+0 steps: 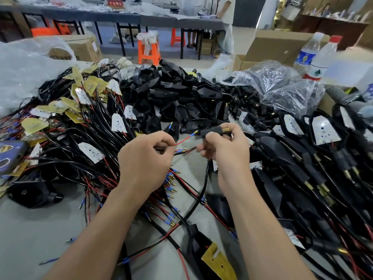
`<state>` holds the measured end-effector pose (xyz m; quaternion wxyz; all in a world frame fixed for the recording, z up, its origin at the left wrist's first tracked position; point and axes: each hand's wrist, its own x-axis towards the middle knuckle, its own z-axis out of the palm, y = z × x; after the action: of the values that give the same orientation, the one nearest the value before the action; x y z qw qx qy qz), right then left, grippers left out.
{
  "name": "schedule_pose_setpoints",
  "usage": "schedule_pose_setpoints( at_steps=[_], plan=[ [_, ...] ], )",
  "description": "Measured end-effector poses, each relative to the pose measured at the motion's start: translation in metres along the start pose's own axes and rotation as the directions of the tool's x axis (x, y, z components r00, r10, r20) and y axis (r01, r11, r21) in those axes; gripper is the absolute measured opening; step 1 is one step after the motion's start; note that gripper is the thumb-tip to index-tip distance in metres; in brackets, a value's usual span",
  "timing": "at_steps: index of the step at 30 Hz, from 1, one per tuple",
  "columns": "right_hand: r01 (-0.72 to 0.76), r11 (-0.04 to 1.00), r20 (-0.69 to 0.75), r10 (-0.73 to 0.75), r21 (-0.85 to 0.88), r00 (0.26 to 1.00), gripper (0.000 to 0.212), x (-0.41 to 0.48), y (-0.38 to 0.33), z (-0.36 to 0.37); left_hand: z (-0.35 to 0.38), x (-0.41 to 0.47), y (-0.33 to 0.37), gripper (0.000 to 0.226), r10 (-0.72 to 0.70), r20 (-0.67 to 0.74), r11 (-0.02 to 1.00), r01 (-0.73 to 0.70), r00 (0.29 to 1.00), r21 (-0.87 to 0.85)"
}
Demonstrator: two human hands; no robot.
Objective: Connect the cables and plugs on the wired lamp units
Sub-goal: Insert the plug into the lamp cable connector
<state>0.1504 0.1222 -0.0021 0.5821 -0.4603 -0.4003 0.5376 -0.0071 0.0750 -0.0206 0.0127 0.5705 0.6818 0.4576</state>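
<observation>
My left hand (145, 158) pinches a thin red wire (182, 140) whose blue-and-brass tip (194, 133) points at the open end of a black plug. My right hand (224, 146) grips that black plug (212, 131), which has a brass threaded end (226, 129) at its right. The wire tip sits just at the plug's left opening; whether it is inside I cannot tell. A second black wire with a brass tip (184, 150) runs between my hands. A black cable (205, 178) hangs down from below my right hand.
A tangle of wired LED boards (80, 118) fills the left. Black lamp housings (171, 98) are heaped behind, loose plugs (246, 102) and plastic bags (282, 87) to the right. Assembled lamp units (323, 158) lie at right. Two water bottles (316, 57) stand far right.
</observation>
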Motion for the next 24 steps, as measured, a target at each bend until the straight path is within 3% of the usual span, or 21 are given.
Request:
schedule_pose_setpoints(
  at_steps=[3, 8, 12, 19, 24],
  plan=[
    [-0.03, 0.987, 0.028, 0.026, 0.156, 0.999, 0.025, -0.0002, -0.0031, -0.0019, -0.0008, -0.0006, 0.0021, 0.016, -0.003, 0.019, 1.0, 0.003, 1.0, -0.007],
    [-0.056, 0.988, 0.086, 0.044, 0.143, 0.995, 0.028, -0.0025, -0.0065, -0.0038, -0.0003, -0.0027, 0.0052, 0.015, -0.005, 0.041, 1.0, 0.005, 0.999, 0.007],
    [-0.052, 0.997, 0.141, 0.044, 0.052, 0.989, 0.03, -0.0047, -0.0076, -0.0029, 0.0002, -0.0041, 0.0047, 0.017, 0.031, 0.056, 0.999, -0.032, 0.998, 0.028],
    [-0.039, 0.999, 0.119, 0.041, -0.026, 0.992, 0.022, -0.0048, -0.0072, -0.0036, -0.0007, -0.0049, 0.0012, 0.018, 0.192, -0.014, 0.973, -0.188, 0.981, 0.135],
    [0.092, 0.935, 0.179, -0.031, -0.343, 0.983, 0.02, -0.0048, -0.007, -0.0042, -0.0028, -0.0031, -0.0001, 0.017, 0.193, -0.048, 0.975, -0.186, 0.98, 0.121]
  ],
)
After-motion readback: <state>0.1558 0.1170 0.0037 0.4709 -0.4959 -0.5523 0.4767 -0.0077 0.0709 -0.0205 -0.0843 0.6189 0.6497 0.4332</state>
